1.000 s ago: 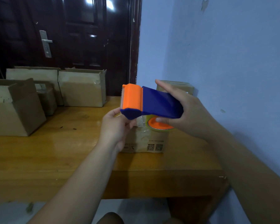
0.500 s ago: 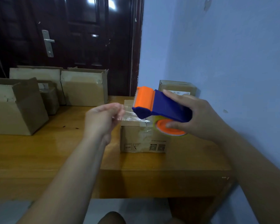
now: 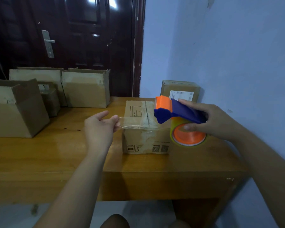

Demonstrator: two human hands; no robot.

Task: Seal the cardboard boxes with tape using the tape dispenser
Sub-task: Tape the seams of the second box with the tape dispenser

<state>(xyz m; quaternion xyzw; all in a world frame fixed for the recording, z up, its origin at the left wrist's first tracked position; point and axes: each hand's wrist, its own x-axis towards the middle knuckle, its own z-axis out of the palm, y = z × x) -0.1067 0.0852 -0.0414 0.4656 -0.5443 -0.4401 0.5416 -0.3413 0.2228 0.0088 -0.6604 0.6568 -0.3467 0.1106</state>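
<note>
A closed cardboard box (image 3: 138, 142) sits on the wooden table (image 3: 56, 153), right of centre. My right hand (image 3: 211, 122) grips a blue and orange tape dispenser (image 3: 176, 116) just above the box's right end, its orange roll core facing me. A strip of clear tape (image 3: 132, 123) stretches left from the dispenser over the box's front top edge. My left hand (image 3: 100, 127) pinches the free end of that strip, left of the box.
Several open cardboard boxes (image 3: 85, 89) stand at the back left of the table, one large box (image 3: 15, 109) at the far left. A sealed box with a label (image 3: 181, 91) stands against the blue wall (image 3: 229, 55). A dark door (image 3: 72, 38) is behind.
My left hand has drawn the tape end leftward out of the dispenser. My right hand has carried the dispenser to the right and lower, over the box's right end.
</note>
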